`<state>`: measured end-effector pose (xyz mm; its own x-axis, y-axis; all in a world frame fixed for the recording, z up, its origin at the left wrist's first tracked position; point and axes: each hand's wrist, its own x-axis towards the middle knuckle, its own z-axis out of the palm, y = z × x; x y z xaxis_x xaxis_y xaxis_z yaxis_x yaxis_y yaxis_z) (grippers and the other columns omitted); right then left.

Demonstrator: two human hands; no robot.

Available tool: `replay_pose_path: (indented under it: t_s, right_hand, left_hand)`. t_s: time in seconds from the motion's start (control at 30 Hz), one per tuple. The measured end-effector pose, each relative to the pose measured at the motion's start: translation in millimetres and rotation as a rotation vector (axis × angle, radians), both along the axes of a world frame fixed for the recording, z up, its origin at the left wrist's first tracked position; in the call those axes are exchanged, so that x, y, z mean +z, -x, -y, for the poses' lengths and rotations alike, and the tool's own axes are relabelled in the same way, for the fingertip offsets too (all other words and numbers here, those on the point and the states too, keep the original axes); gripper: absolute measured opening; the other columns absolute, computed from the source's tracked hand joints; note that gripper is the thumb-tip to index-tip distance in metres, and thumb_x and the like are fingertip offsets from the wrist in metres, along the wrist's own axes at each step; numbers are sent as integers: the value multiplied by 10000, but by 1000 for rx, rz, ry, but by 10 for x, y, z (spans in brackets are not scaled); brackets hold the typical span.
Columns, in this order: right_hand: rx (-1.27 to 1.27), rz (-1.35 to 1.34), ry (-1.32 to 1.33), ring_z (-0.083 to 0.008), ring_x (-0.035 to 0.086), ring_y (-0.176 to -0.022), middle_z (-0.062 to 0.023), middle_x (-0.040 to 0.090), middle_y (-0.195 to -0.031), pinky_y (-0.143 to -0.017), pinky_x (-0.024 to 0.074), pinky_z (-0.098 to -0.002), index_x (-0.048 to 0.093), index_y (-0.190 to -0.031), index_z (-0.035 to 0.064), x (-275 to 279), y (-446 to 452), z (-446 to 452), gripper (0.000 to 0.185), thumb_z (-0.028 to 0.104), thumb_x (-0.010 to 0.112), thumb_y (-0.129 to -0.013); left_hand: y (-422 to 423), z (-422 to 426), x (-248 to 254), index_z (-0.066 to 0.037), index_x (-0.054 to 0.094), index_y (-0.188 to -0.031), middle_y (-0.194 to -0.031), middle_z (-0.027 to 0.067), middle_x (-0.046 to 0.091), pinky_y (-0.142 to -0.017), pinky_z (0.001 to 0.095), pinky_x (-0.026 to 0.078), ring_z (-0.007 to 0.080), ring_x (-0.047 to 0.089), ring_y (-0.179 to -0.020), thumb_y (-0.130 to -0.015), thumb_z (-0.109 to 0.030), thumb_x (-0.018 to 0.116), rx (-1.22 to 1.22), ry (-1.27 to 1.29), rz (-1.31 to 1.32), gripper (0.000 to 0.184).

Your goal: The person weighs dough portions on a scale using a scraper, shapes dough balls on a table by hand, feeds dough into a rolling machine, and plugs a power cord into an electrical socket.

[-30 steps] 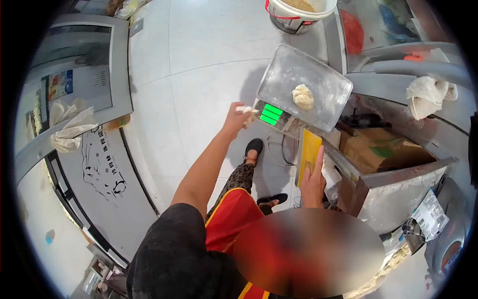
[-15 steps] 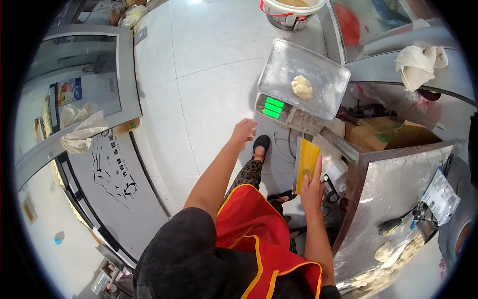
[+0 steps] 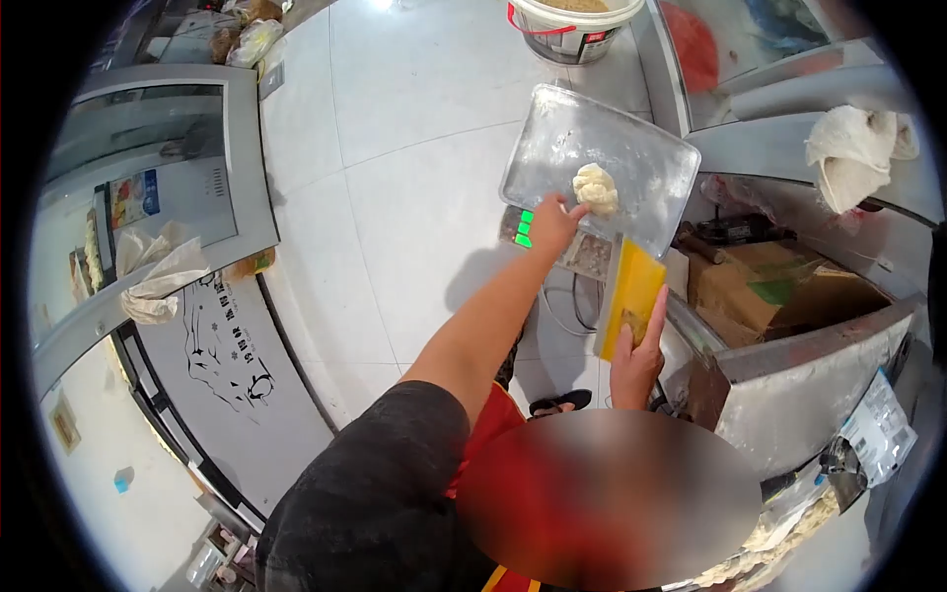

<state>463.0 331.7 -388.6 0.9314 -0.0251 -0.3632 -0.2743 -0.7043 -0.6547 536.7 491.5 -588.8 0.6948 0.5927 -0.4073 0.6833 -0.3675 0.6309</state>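
Note:
My left hand (image 3: 557,223) reaches over the near edge of a scale's metal tray (image 3: 646,148). Its thumb and fingers look apart, with a tip at the lower left side of a pale dough lump (image 3: 596,189). I see nothing held in it, though the undersides of the fingers are hidden. The digital scale (image 3: 589,255) shows green display segments, partly covered by this hand. In my right hand (image 3: 636,367) is a yellow dough scraper (image 3: 631,301), its metal edge facing left, just below the tray.
A white bucket (image 3: 575,37) with brownish contents stands at the top. Right of the scale are an open cardboard box (image 3: 779,291) and a metal surface (image 3: 789,400) bearing a plastic packet (image 3: 878,429). Cloths hang on cabinet handles at both sides. A blurred oval covers the lower middle.
My left hand has moved up and right from beside the scale to the dough; the pale bit at its fingers no longer shows. My right hand and scraper have shifted slightly right and up.

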Motion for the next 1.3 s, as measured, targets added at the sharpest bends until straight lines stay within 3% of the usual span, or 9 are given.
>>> replay_pose_path:
  t_s: [0.2, 0.4, 0.6, 0.73, 0.9, 1.0, 1.1, 1.17, 1.3]
  right_hand:
    - [152, 228, 29, -342, 605, -1036, -190, 560, -1236, -790, 504, -405, 350, -1432, 176, -222, -440, -261, 621, -35, 482, -863]
    - [436, 96, 227, -330, 620, -901, -126, 629, -1033, -736, 505, -412, 381, -1415, 297, -394, -762, -486, 735, -73, 505, -792]
    - [500, 74, 292, -353, 614, -829, -137, 618, -933, -712, 497, -436, 351, -1418, 364, -754, -791, -536, 813, -93, 499, -761]
    - [486, -22, 366, -366, 614, -827, -140, 611, -921, -716, 496, -451, 285, -1439, 391, -888, -730, -619, 891, -107, 520, -738]
    - [542, -108, 474, -377, 614, -839, -156, 617, -913, -727, 492, -450, 252, -1450, 389, -701, -684, -590, 934, -112, 557, -724]
    - [510, -150, 475, -378, 617, -832, -171, 625, -924, -718, 487, -451, 253, -1451, 384, -479, -603, -465, 911, -96, 561, -740]
    - [438, -183, 400, -376, 619, -854, -183, 628, -972, -723, 483, -448, 234, -1461, 351, -180, -479, -269, 870, -71, 543, -765]
    - [420, -250, 415, -366, 619, -906, -190, 621, -1029, -749, 489, -436, 198, -1477, 298, 69, -354, -187, 842, -42, 531, -782]
    - [402, -393, 298, -374, 618, -911, -202, 628, -1039, -747, 482, -439, 218, -1472, 298, 257, 280, 57, 806, -30, 529, -805]
  left_hand:
    - [-59, 65, -420, -27, 657, -863, -707, 77, 654, -571, 301, 472, 139, 584, -612, -763, -290, 753, 170, 434, 166, 298]
    - [-38, -29, -211, -6, 665, -819, -709, 110, 668, -548, 315, 468, 153, 592, -578, -776, -200, 704, 116, 346, 86, 203]
    - [-60, -68, -172, -18, 671, -857, -841, 213, 665, -655, 413, 507, 357, 654, -755, -769, -224, 656, 8, 82, -80, 224]
    - [-135, -112, -80, -42, 668, -888, -908, 201, 664, -717, 448, 507, 379, 641, -847, -755, -263, 650, -43, 75, -253, 258]
    - [-67, -155, -161, -46, 664, -893, -899, 205, 658, -723, 461, 501, 391, 634, -846, -743, -279, 662, -96, 68, -186, 277]
    - [1, -132, -288, -45, 658, -872, -859, 185, 661, -683, 429, 507, 334, 654, -781, -738, -271, 675, -8, 33, -84, 264]
    - [123, -371, 103, -41, 630, -878, -823, 143, 659, -615, 370, 504, 238, 655, -739, -773, -258, 671, 131, 469, -78, 244]
    - [433, -564, 186, -47, 581, -975, -832, 105, 643, -574, 313, 487, 171, 635, -747, -826, -220, 626, 177, 711, -78, 233]
    - [1252, -972, 405, -67, 493, -1077, -874, 107, 619, -553, 301, 481, 174, 621, -734, -869, -207, 597, 310, 667, -127, 271]
